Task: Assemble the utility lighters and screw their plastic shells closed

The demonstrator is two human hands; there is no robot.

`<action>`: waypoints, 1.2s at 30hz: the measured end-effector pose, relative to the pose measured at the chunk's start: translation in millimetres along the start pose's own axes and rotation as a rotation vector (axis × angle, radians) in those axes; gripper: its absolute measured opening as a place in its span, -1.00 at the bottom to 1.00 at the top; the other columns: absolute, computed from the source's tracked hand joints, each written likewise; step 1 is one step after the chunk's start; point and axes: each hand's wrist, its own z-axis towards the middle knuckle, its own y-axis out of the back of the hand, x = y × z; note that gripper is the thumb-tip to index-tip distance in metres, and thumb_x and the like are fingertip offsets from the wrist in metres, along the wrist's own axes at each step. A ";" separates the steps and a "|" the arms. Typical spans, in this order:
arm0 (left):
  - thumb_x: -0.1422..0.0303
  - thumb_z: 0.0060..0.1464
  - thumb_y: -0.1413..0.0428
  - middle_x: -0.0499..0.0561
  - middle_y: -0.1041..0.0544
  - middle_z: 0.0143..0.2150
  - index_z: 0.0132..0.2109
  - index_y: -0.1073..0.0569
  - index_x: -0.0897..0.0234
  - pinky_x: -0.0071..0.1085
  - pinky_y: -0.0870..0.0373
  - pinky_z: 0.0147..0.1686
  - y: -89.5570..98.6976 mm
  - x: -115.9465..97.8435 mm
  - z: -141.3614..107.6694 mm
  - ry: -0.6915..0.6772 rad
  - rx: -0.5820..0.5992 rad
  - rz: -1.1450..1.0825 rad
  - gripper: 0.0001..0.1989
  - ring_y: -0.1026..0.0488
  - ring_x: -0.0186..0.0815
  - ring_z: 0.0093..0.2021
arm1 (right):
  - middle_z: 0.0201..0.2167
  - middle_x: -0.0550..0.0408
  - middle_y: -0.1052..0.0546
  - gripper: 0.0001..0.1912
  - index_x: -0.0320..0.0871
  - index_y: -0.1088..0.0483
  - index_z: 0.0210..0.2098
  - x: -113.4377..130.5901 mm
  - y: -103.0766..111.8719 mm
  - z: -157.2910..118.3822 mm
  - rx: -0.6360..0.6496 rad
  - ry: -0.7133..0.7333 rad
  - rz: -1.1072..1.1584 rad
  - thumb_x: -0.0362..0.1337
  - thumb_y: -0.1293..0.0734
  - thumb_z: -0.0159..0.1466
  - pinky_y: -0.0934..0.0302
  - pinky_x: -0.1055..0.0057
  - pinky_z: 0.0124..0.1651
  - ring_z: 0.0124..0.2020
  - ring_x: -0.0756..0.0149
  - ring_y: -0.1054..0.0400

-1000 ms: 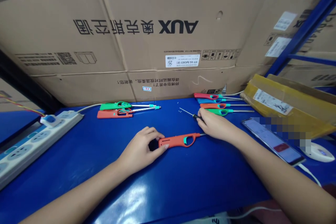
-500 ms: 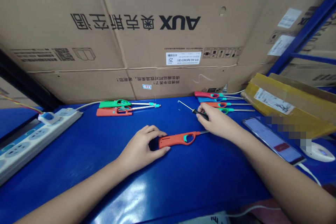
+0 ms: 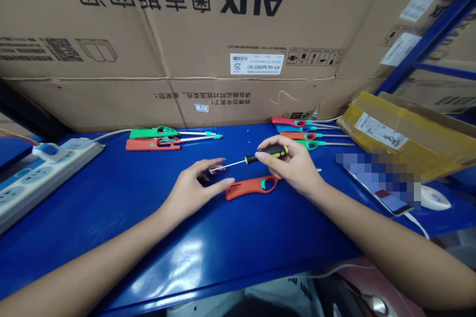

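My right hand [image 3: 293, 161] is closed around the black and yellow handle of a screwdriver [image 3: 266, 154], whose thin metal shaft points left. The tip reaches between the spread thumb and fingers of my left hand [image 3: 193, 181], which do not visibly close on it. Below the shaft, an orange stick lighter [image 3: 247, 187] with a green trigger lies on the blue table, its rear end by my left thumb. My right hand hides part of the lighter's metal tube; the far end shows beyond it.
Green and orange lighters [image 3: 153, 144] lie at the back left, and several more [image 3: 299, 135] at the back right. A power strip [image 3: 48, 171] runs along the left. A yellow-taped box [image 3: 394, 133], a phone [image 3: 388, 200] and a white mouse-like device [image 3: 435, 199] sit on the right. Large cardboard [image 3: 208, 59] stands behind.
My right hand has brought the screwdriver nearer and left, over the lighter. The left hand has come off the lighter's rear end and is now beside the tip. The view has tilted down.
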 end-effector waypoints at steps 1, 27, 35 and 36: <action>-0.03 -0.01 -0.35 0.13 -0.65 -0.03 0.17 -0.54 0.24 -0.15 -0.52 -0.05 2.2 -1.6 1.5 0.048 -0.032 -0.078 -0.32 -0.57 -0.09 -0.06 | -0.55 0.27 -0.41 -0.67 -0.13 -0.44 -0.25 -0.3 1.1 1.2 -0.018 -0.026 0.060 -0.08 -0.53 0.17 -0.02 0.51 -0.63 -0.68 0.54 -0.17; 0.37 0.16 -0.30 0.02 -0.70 -0.28 -0.28 -0.69 0.27 -0.52 -0.52 -0.25 7.1 -20.3 -6.6 -0.243 -0.020 -0.100 -0.91 -0.63 -0.33 -0.31 | -0.60 0.32 -0.29 -0.64 -0.15 -0.47 -0.27 -7.6 5.0 8.8 -0.185 -0.190 0.276 -0.17 -0.62 0.07 -0.01 0.57 -0.66 -0.68 0.59 -0.13; 0.37 0.18 -0.29 0.02 -0.71 -0.28 -0.27 -0.68 0.28 -0.50 -0.52 -0.24 7.3 -20.4 -5.8 -0.270 -0.023 -0.071 -0.91 -0.63 -0.32 -0.30 | -0.66 0.34 -0.27 -0.61 -0.18 -0.46 -0.26 -15.4 5.4 10.0 -0.155 -0.300 0.298 -0.12 -0.61 0.08 0.04 0.58 -0.65 -0.69 0.57 -0.14; 0.36 0.18 -0.29 0.02 -0.71 -0.28 -0.27 -0.68 0.28 -0.49 -0.52 -0.25 7.4 -20.5 -6.0 -0.268 -0.028 -0.062 -0.90 -0.63 -0.31 -0.30 | -0.66 0.33 -0.28 -0.60 -0.18 -0.45 -0.26 -15.2 5.0 9.8 -0.152 -0.303 0.291 -0.12 -0.61 0.07 0.05 0.58 -0.65 -0.70 0.57 -0.14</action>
